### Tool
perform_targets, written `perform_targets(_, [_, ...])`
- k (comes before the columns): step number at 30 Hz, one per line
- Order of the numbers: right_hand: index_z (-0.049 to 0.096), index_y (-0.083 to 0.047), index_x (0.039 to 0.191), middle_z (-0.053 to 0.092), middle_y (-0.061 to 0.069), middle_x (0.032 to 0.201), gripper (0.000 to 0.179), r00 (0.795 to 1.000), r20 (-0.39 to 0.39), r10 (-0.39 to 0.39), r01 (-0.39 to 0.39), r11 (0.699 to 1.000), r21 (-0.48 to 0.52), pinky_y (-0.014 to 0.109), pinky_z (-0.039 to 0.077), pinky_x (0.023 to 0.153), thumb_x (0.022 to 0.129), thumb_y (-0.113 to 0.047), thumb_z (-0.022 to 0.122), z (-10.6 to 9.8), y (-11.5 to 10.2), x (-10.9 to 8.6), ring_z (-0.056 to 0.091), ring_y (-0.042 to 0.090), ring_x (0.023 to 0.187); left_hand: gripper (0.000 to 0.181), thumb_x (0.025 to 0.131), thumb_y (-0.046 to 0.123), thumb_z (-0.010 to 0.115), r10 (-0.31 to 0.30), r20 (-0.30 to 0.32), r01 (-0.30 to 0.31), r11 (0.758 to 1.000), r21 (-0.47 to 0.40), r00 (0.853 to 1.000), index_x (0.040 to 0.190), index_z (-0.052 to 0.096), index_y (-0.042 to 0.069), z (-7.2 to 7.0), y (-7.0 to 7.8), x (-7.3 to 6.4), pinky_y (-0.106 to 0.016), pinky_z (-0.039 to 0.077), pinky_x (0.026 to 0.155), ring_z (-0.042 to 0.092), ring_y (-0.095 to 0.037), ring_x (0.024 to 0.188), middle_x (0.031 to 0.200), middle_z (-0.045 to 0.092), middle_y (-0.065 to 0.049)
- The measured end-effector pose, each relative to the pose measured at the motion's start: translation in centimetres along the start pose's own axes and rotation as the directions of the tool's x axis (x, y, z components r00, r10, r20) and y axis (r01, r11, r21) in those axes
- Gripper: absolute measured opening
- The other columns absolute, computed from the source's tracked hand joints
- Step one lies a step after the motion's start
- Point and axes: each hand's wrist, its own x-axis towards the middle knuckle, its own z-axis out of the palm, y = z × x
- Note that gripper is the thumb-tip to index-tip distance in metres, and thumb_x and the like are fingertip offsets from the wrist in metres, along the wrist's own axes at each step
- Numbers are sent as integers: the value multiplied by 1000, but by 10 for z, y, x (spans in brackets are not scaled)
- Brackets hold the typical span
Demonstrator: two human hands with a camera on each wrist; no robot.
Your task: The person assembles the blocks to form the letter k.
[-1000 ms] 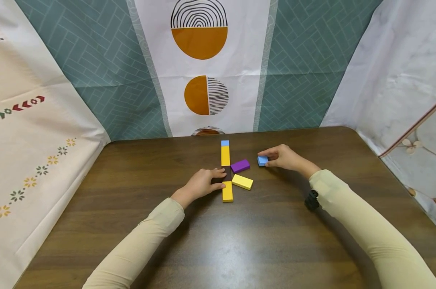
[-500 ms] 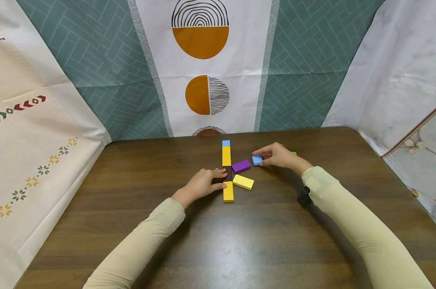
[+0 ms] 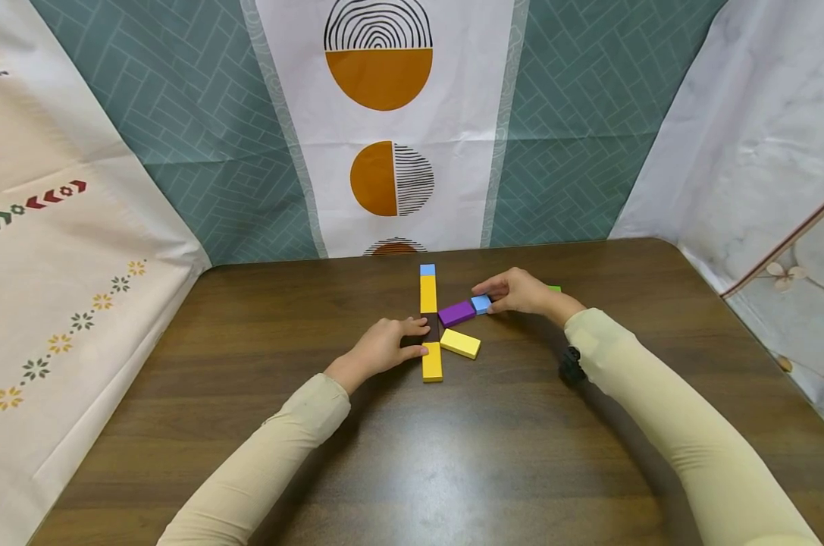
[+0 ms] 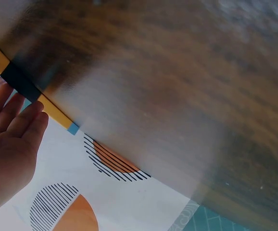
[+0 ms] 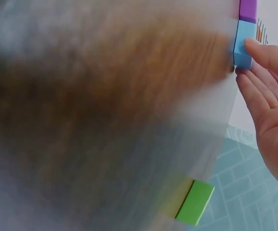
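In the head view, a straight row on the table has a small blue block (image 3: 427, 269) at the far end. Behind it come an orange-yellow block (image 3: 428, 293), a dark block (image 3: 432, 327) and a near orange-yellow block (image 3: 432, 362). My left hand (image 3: 377, 349) rests against the row's left side, fingertips on the dark block, thumb at the near orange-yellow block. My right hand (image 3: 523, 292) pinches a light blue block (image 5: 245, 43) between thumb and fingers. That block meets the end of a purple block (image 3: 456, 313), which slants from the dark block. A pale yellow block (image 3: 460, 343) slants the other way.
A green block (image 5: 195, 202) lies on the table to the right, mostly hidden behind my right hand in the head view. The brown wooden table (image 3: 261, 432) ends at the back against a patterned cloth (image 3: 398, 182).
My right hand has slid the light blue block left until it meets the purple block. The green block has come partly into view behind that hand. My left hand has stayed in place.
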Motion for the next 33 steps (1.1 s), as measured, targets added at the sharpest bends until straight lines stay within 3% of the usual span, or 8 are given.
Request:
perform_targets(7, [60,9,124,59,24,126,44,1000,-11,-9,9,1000,-11,44,47,96,83,3,72,-4,-2,-3,55,37,120,47,90,28,68,1,0,-1,1000,-1,1000,132,59,7,1,-1,0,-43,37,107,45,-26,131,139,52,-5])
perform_targets(16, [65,1,122,62,19,125,41,1000,-26,15,-16,999,-30,40,49,94,82,1,73,-3,4,2,57,31,119,47,90,28,69,-8,2,8,1000,-5,1000,131,59,8,1,-1,0,-42,37,107,45,-26,131,139,52,-5])
perform_targets(33, [66,-1,122,62,17,125,40,1000,-15,27,-28,999,-31,41,49,95,83,1,72,-3,2,1,57,30,119,47,89,27,69,-20,-2,20,1000,-10,1000,131,60,8,1,0,0,-43,36,108,46,-25,131,138,53,-4])
